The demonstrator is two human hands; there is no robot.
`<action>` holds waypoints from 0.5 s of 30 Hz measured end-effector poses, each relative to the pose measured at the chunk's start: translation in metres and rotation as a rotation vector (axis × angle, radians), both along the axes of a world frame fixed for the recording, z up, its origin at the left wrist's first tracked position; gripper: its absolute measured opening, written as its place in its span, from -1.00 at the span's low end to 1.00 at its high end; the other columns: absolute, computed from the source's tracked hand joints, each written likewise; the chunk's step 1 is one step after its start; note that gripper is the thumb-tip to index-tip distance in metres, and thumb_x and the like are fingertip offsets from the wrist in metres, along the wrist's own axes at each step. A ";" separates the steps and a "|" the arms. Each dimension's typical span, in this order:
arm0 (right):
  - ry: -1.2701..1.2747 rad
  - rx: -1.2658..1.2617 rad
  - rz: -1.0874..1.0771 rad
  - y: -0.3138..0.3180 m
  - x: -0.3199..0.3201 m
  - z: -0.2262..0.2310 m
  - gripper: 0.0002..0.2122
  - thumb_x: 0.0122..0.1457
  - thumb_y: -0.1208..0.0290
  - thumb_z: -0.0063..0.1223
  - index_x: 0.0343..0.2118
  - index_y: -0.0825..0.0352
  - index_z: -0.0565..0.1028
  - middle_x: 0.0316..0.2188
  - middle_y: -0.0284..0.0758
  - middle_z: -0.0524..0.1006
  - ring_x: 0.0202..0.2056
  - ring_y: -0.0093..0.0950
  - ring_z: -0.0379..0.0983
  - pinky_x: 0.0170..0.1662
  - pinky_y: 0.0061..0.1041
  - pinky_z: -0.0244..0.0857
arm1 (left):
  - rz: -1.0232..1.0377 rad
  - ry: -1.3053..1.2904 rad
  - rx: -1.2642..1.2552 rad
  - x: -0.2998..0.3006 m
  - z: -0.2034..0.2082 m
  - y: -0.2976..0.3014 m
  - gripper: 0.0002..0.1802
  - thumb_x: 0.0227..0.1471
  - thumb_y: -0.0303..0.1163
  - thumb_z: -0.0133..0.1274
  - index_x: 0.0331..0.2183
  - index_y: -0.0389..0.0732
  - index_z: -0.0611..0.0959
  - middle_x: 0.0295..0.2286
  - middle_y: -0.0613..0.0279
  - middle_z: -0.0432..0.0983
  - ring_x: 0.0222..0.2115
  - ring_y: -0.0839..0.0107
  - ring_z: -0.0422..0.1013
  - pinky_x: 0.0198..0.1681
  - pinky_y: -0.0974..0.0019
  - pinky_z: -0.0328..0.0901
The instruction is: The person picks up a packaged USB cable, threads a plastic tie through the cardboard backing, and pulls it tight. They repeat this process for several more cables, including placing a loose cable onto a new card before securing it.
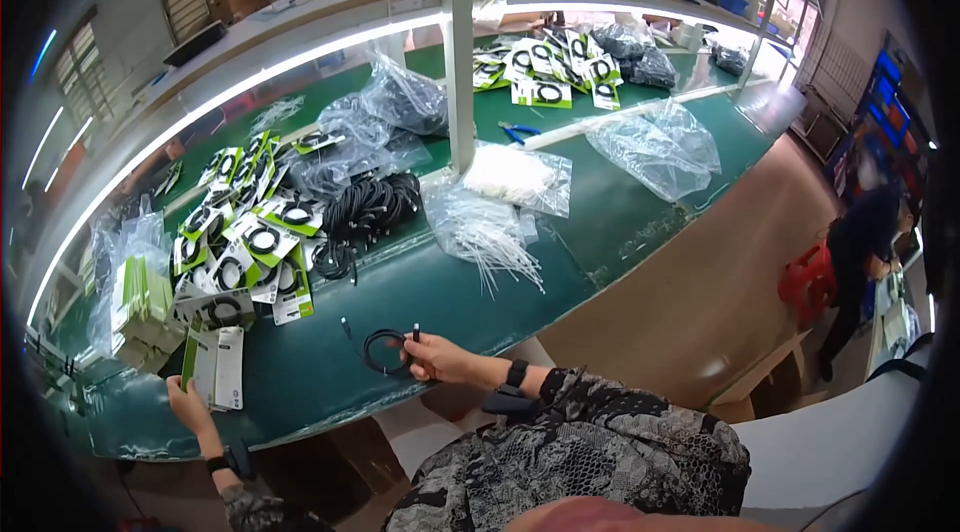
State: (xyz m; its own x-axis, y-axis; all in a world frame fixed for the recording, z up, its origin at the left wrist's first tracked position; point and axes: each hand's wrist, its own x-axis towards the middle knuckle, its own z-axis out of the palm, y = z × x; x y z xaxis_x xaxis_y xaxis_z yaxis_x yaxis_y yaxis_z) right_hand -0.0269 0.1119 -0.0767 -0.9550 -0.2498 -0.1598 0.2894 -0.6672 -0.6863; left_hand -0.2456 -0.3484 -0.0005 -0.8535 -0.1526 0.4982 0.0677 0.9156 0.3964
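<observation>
A coiled black cable (370,356) is held by my right hand (437,357) just over the green table, its fingers closed on the coil's right side. One plug of the cable points up beside the fingertips. Farther left, my left hand (186,402) pinches the edge of a green and white packaging card (228,369) near the table's front edge. Behind that card stands a stack of green and white cards (145,307), partly in clear plastic. Packed cables on cards (262,242) lie heaped beyond, next to a bundle of loose black cables (372,207).
White cable ties (495,250) spill from a clear bag, beside a bag of small white pieces (520,178). Blue-handled pliers (519,132) and an empty plastic bag (660,152) lie farther back. A white post (458,52) rises from the table. A person (862,232) is at the right.
</observation>
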 end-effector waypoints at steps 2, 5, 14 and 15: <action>0.054 0.154 -0.022 -0.004 0.001 -0.007 -0.73 0.26 0.27 -0.21 -0.06 0.29 0.32 -0.44 -0.47 0.34 -0.58 -0.67 0.23 -0.54 -0.70 0.12 | -0.115 0.055 0.118 0.011 0.004 0.012 -0.82 -0.08 -0.49 0.06 -0.37 -0.28 0.43 -0.45 0.13 0.37 -0.42 0.25 0.33 -0.29 0.28 0.26; 0.037 -0.057 -0.055 -0.008 -0.008 -0.004 -0.74 0.25 0.26 -0.18 -0.09 0.29 0.33 -0.44 -0.47 0.35 -0.57 -0.67 0.25 -0.52 -0.70 0.15 | -0.403 0.135 0.328 0.050 0.014 0.074 -0.89 -0.03 -0.54 0.01 -0.40 -0.30 0.41 -0.53 0.24 0.31 -0.48 0.46 0.25 -0.37 0.39 0.22; -0.066 0.038 -0.205 -0.008 -0.013 0.008 -0.85 0.19 0.36 -0.06 -0.21 0.27 0.36 -0.38 -0.45 0.42 -0.45 -0.64 0.37 -0.36 -0.62 0.30 | -0.794 -0.181 0.829 0.158 -0.012 0.264 -0.89 -0.02 -0.52 0.06 -0.39 -0.29 0.48 -0.53 0.38 0.36 -0.50 0.63 0.26 -0.43 0.54 0.20; -0.071 0.048 -0.194 -0.006 -0.009 0.007 -0.85 0.19 0.36 -0.06 -0.21 0.27 0.36 -0.38 -0.45 0.42 -0.45 -0.64 0.37 -0.36 -0.62 0.30 | -0.811 -0.260 0.942 0.165 -0.014 0.267 -0.89 -0.03 -0.53 0.06 -0.38 -0.30 0.50 -0.51 0.39 0.38 -0.49 0.64 0.28 -0.43 0.55 0.20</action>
